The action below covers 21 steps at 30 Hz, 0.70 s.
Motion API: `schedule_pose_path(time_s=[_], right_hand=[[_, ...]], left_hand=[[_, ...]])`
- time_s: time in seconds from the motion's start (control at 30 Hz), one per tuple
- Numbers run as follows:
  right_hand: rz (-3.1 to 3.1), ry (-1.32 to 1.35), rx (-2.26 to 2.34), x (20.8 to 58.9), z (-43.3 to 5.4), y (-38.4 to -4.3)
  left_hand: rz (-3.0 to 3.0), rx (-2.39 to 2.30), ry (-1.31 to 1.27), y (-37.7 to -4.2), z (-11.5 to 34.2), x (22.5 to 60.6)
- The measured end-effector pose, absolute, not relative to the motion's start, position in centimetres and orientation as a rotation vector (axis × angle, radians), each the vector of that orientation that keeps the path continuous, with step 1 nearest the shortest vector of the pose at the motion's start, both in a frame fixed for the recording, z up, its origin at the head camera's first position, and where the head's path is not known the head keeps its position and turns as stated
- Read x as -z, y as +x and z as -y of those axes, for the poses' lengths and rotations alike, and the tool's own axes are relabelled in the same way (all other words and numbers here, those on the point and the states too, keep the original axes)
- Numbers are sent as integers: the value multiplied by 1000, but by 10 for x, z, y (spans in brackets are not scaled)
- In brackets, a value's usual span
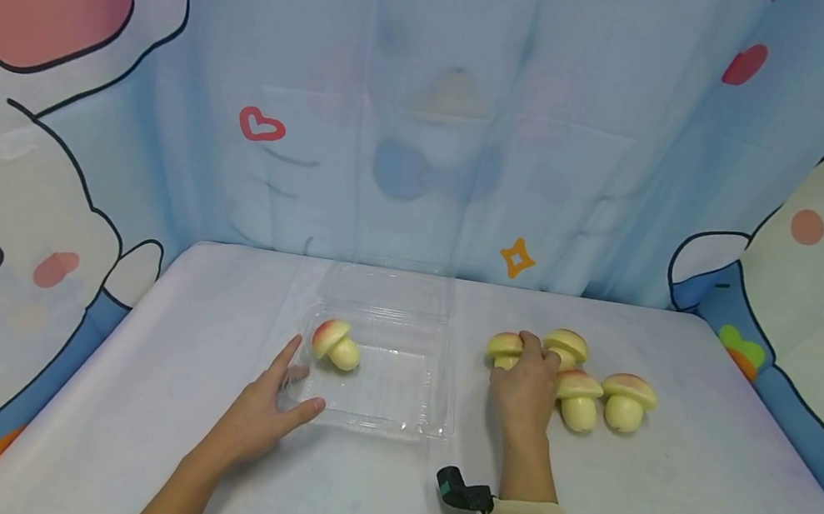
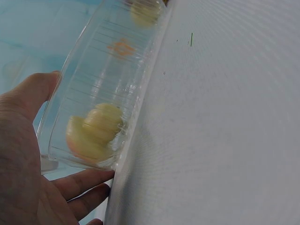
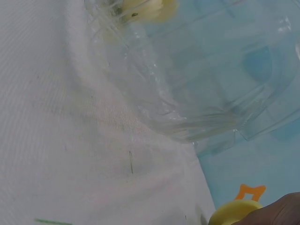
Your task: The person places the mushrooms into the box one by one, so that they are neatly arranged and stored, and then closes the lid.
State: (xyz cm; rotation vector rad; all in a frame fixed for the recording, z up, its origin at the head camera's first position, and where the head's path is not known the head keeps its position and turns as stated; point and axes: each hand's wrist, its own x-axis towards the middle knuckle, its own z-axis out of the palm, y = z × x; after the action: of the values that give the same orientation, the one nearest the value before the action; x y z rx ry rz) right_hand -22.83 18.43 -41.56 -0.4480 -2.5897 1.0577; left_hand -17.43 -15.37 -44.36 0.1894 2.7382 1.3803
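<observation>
My left hand (image 1: 259,417) is at the near left corner of a clear plastic box (image 1: 394,431), fingers spread along its left wall and thumb at the front edge. In the left wrist view the thumb (image 2: 40,89) touches the box's rim. One yellow toy mushroom (image 1: 336,346) with a reddish cap lies tilted inside the box, at the left. My right hand (image 1: 530,387) reaches into a group of similar mushrooms and pinches the leftmost mushroom (image 1: 504,345), partly covering it. The right wrist view catches only the edge of that mushroom (image 3: 229,213) beside a finger.
More mushrooms stand close to the right hand: one behind (image 1: 567,344), one beside it (image 1: 578,402) and one at the far right (image 1: 626,401). The box's clear lid (image 1: 386,288) lies folded back. A printed curtain (image 1: 426,124) hangs behind the white-covered table (image 1: 658,501).
</observation>
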Motion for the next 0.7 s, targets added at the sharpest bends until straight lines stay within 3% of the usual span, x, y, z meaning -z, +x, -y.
schedule_pose_path(time_s=[0.7], right_hand=[[2595,-467,-1107,417,-187,-231]], left_hand=[[-2733,-1384,190,-174,154,444]])
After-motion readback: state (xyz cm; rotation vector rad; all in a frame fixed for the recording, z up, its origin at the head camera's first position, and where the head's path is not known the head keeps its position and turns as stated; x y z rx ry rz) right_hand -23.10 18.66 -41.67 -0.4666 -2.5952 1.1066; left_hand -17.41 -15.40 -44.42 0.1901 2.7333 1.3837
